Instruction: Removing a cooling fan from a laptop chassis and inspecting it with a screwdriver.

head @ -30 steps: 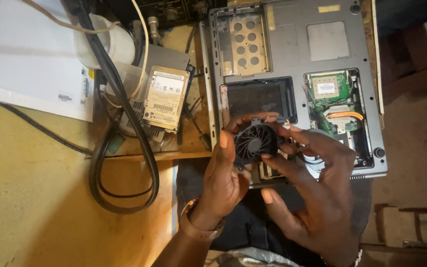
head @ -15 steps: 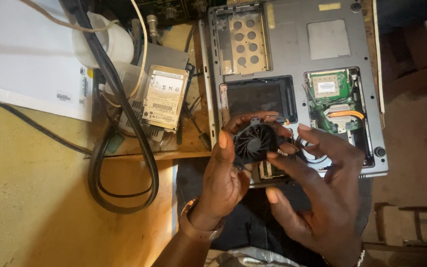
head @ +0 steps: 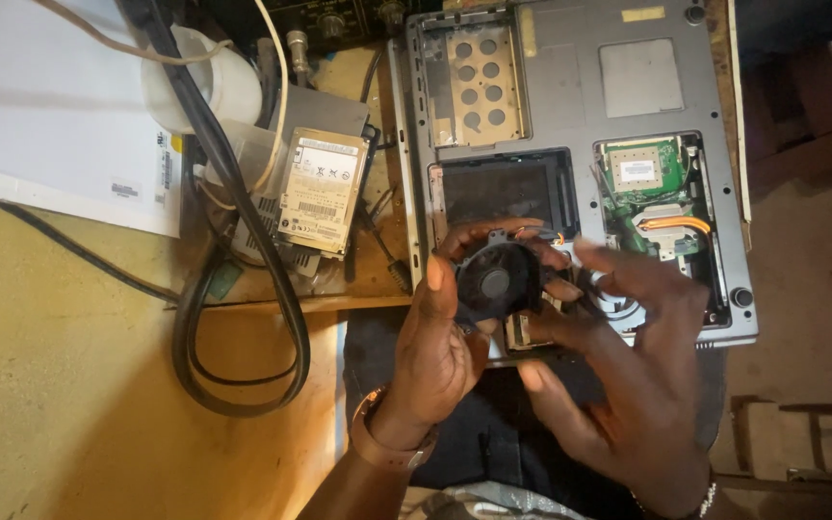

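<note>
Left-hand fingers point(head: 455, 246) curled round the rim of a small black cooling fan point(head: 496, 282), thumb pressed along its near edge; left hand point(head: 435, 337) closed on it, gripping. Right hand point(head: 628, 376) spread open beside it, fingertips just touching the fan's right edge and steadying rather than clamping. Fan held in the air just above the front edge of an opened grey laptop base point(head: 570, 87), over the dark empty bay point(head: 498, 188). Probably light and stiff in its plastic frame, but fragile at the thin blades and at the short wire trailing from it; best taken by the outer frame, as here, and never by the hub or blades. Close on the right, a green circuit board point(head: 639, 171) with an orange cable point(head: 674, 223), exposed and easy to snag. Further back, a perforated metal drive tray point(head: 474, 87). Off to the left on the yellowish desk point(head: 50, 385), a bare hard drive point(head: 320, 193) lying on clutter, a thick black cable point(head: 243, 318) looped round it, a white device point(head: 50, 125) and a pale plastic container point(head: 209, 82). Lap and dark clothing directly below the fan, so nothing solid beneath to catch a drop.
</note>
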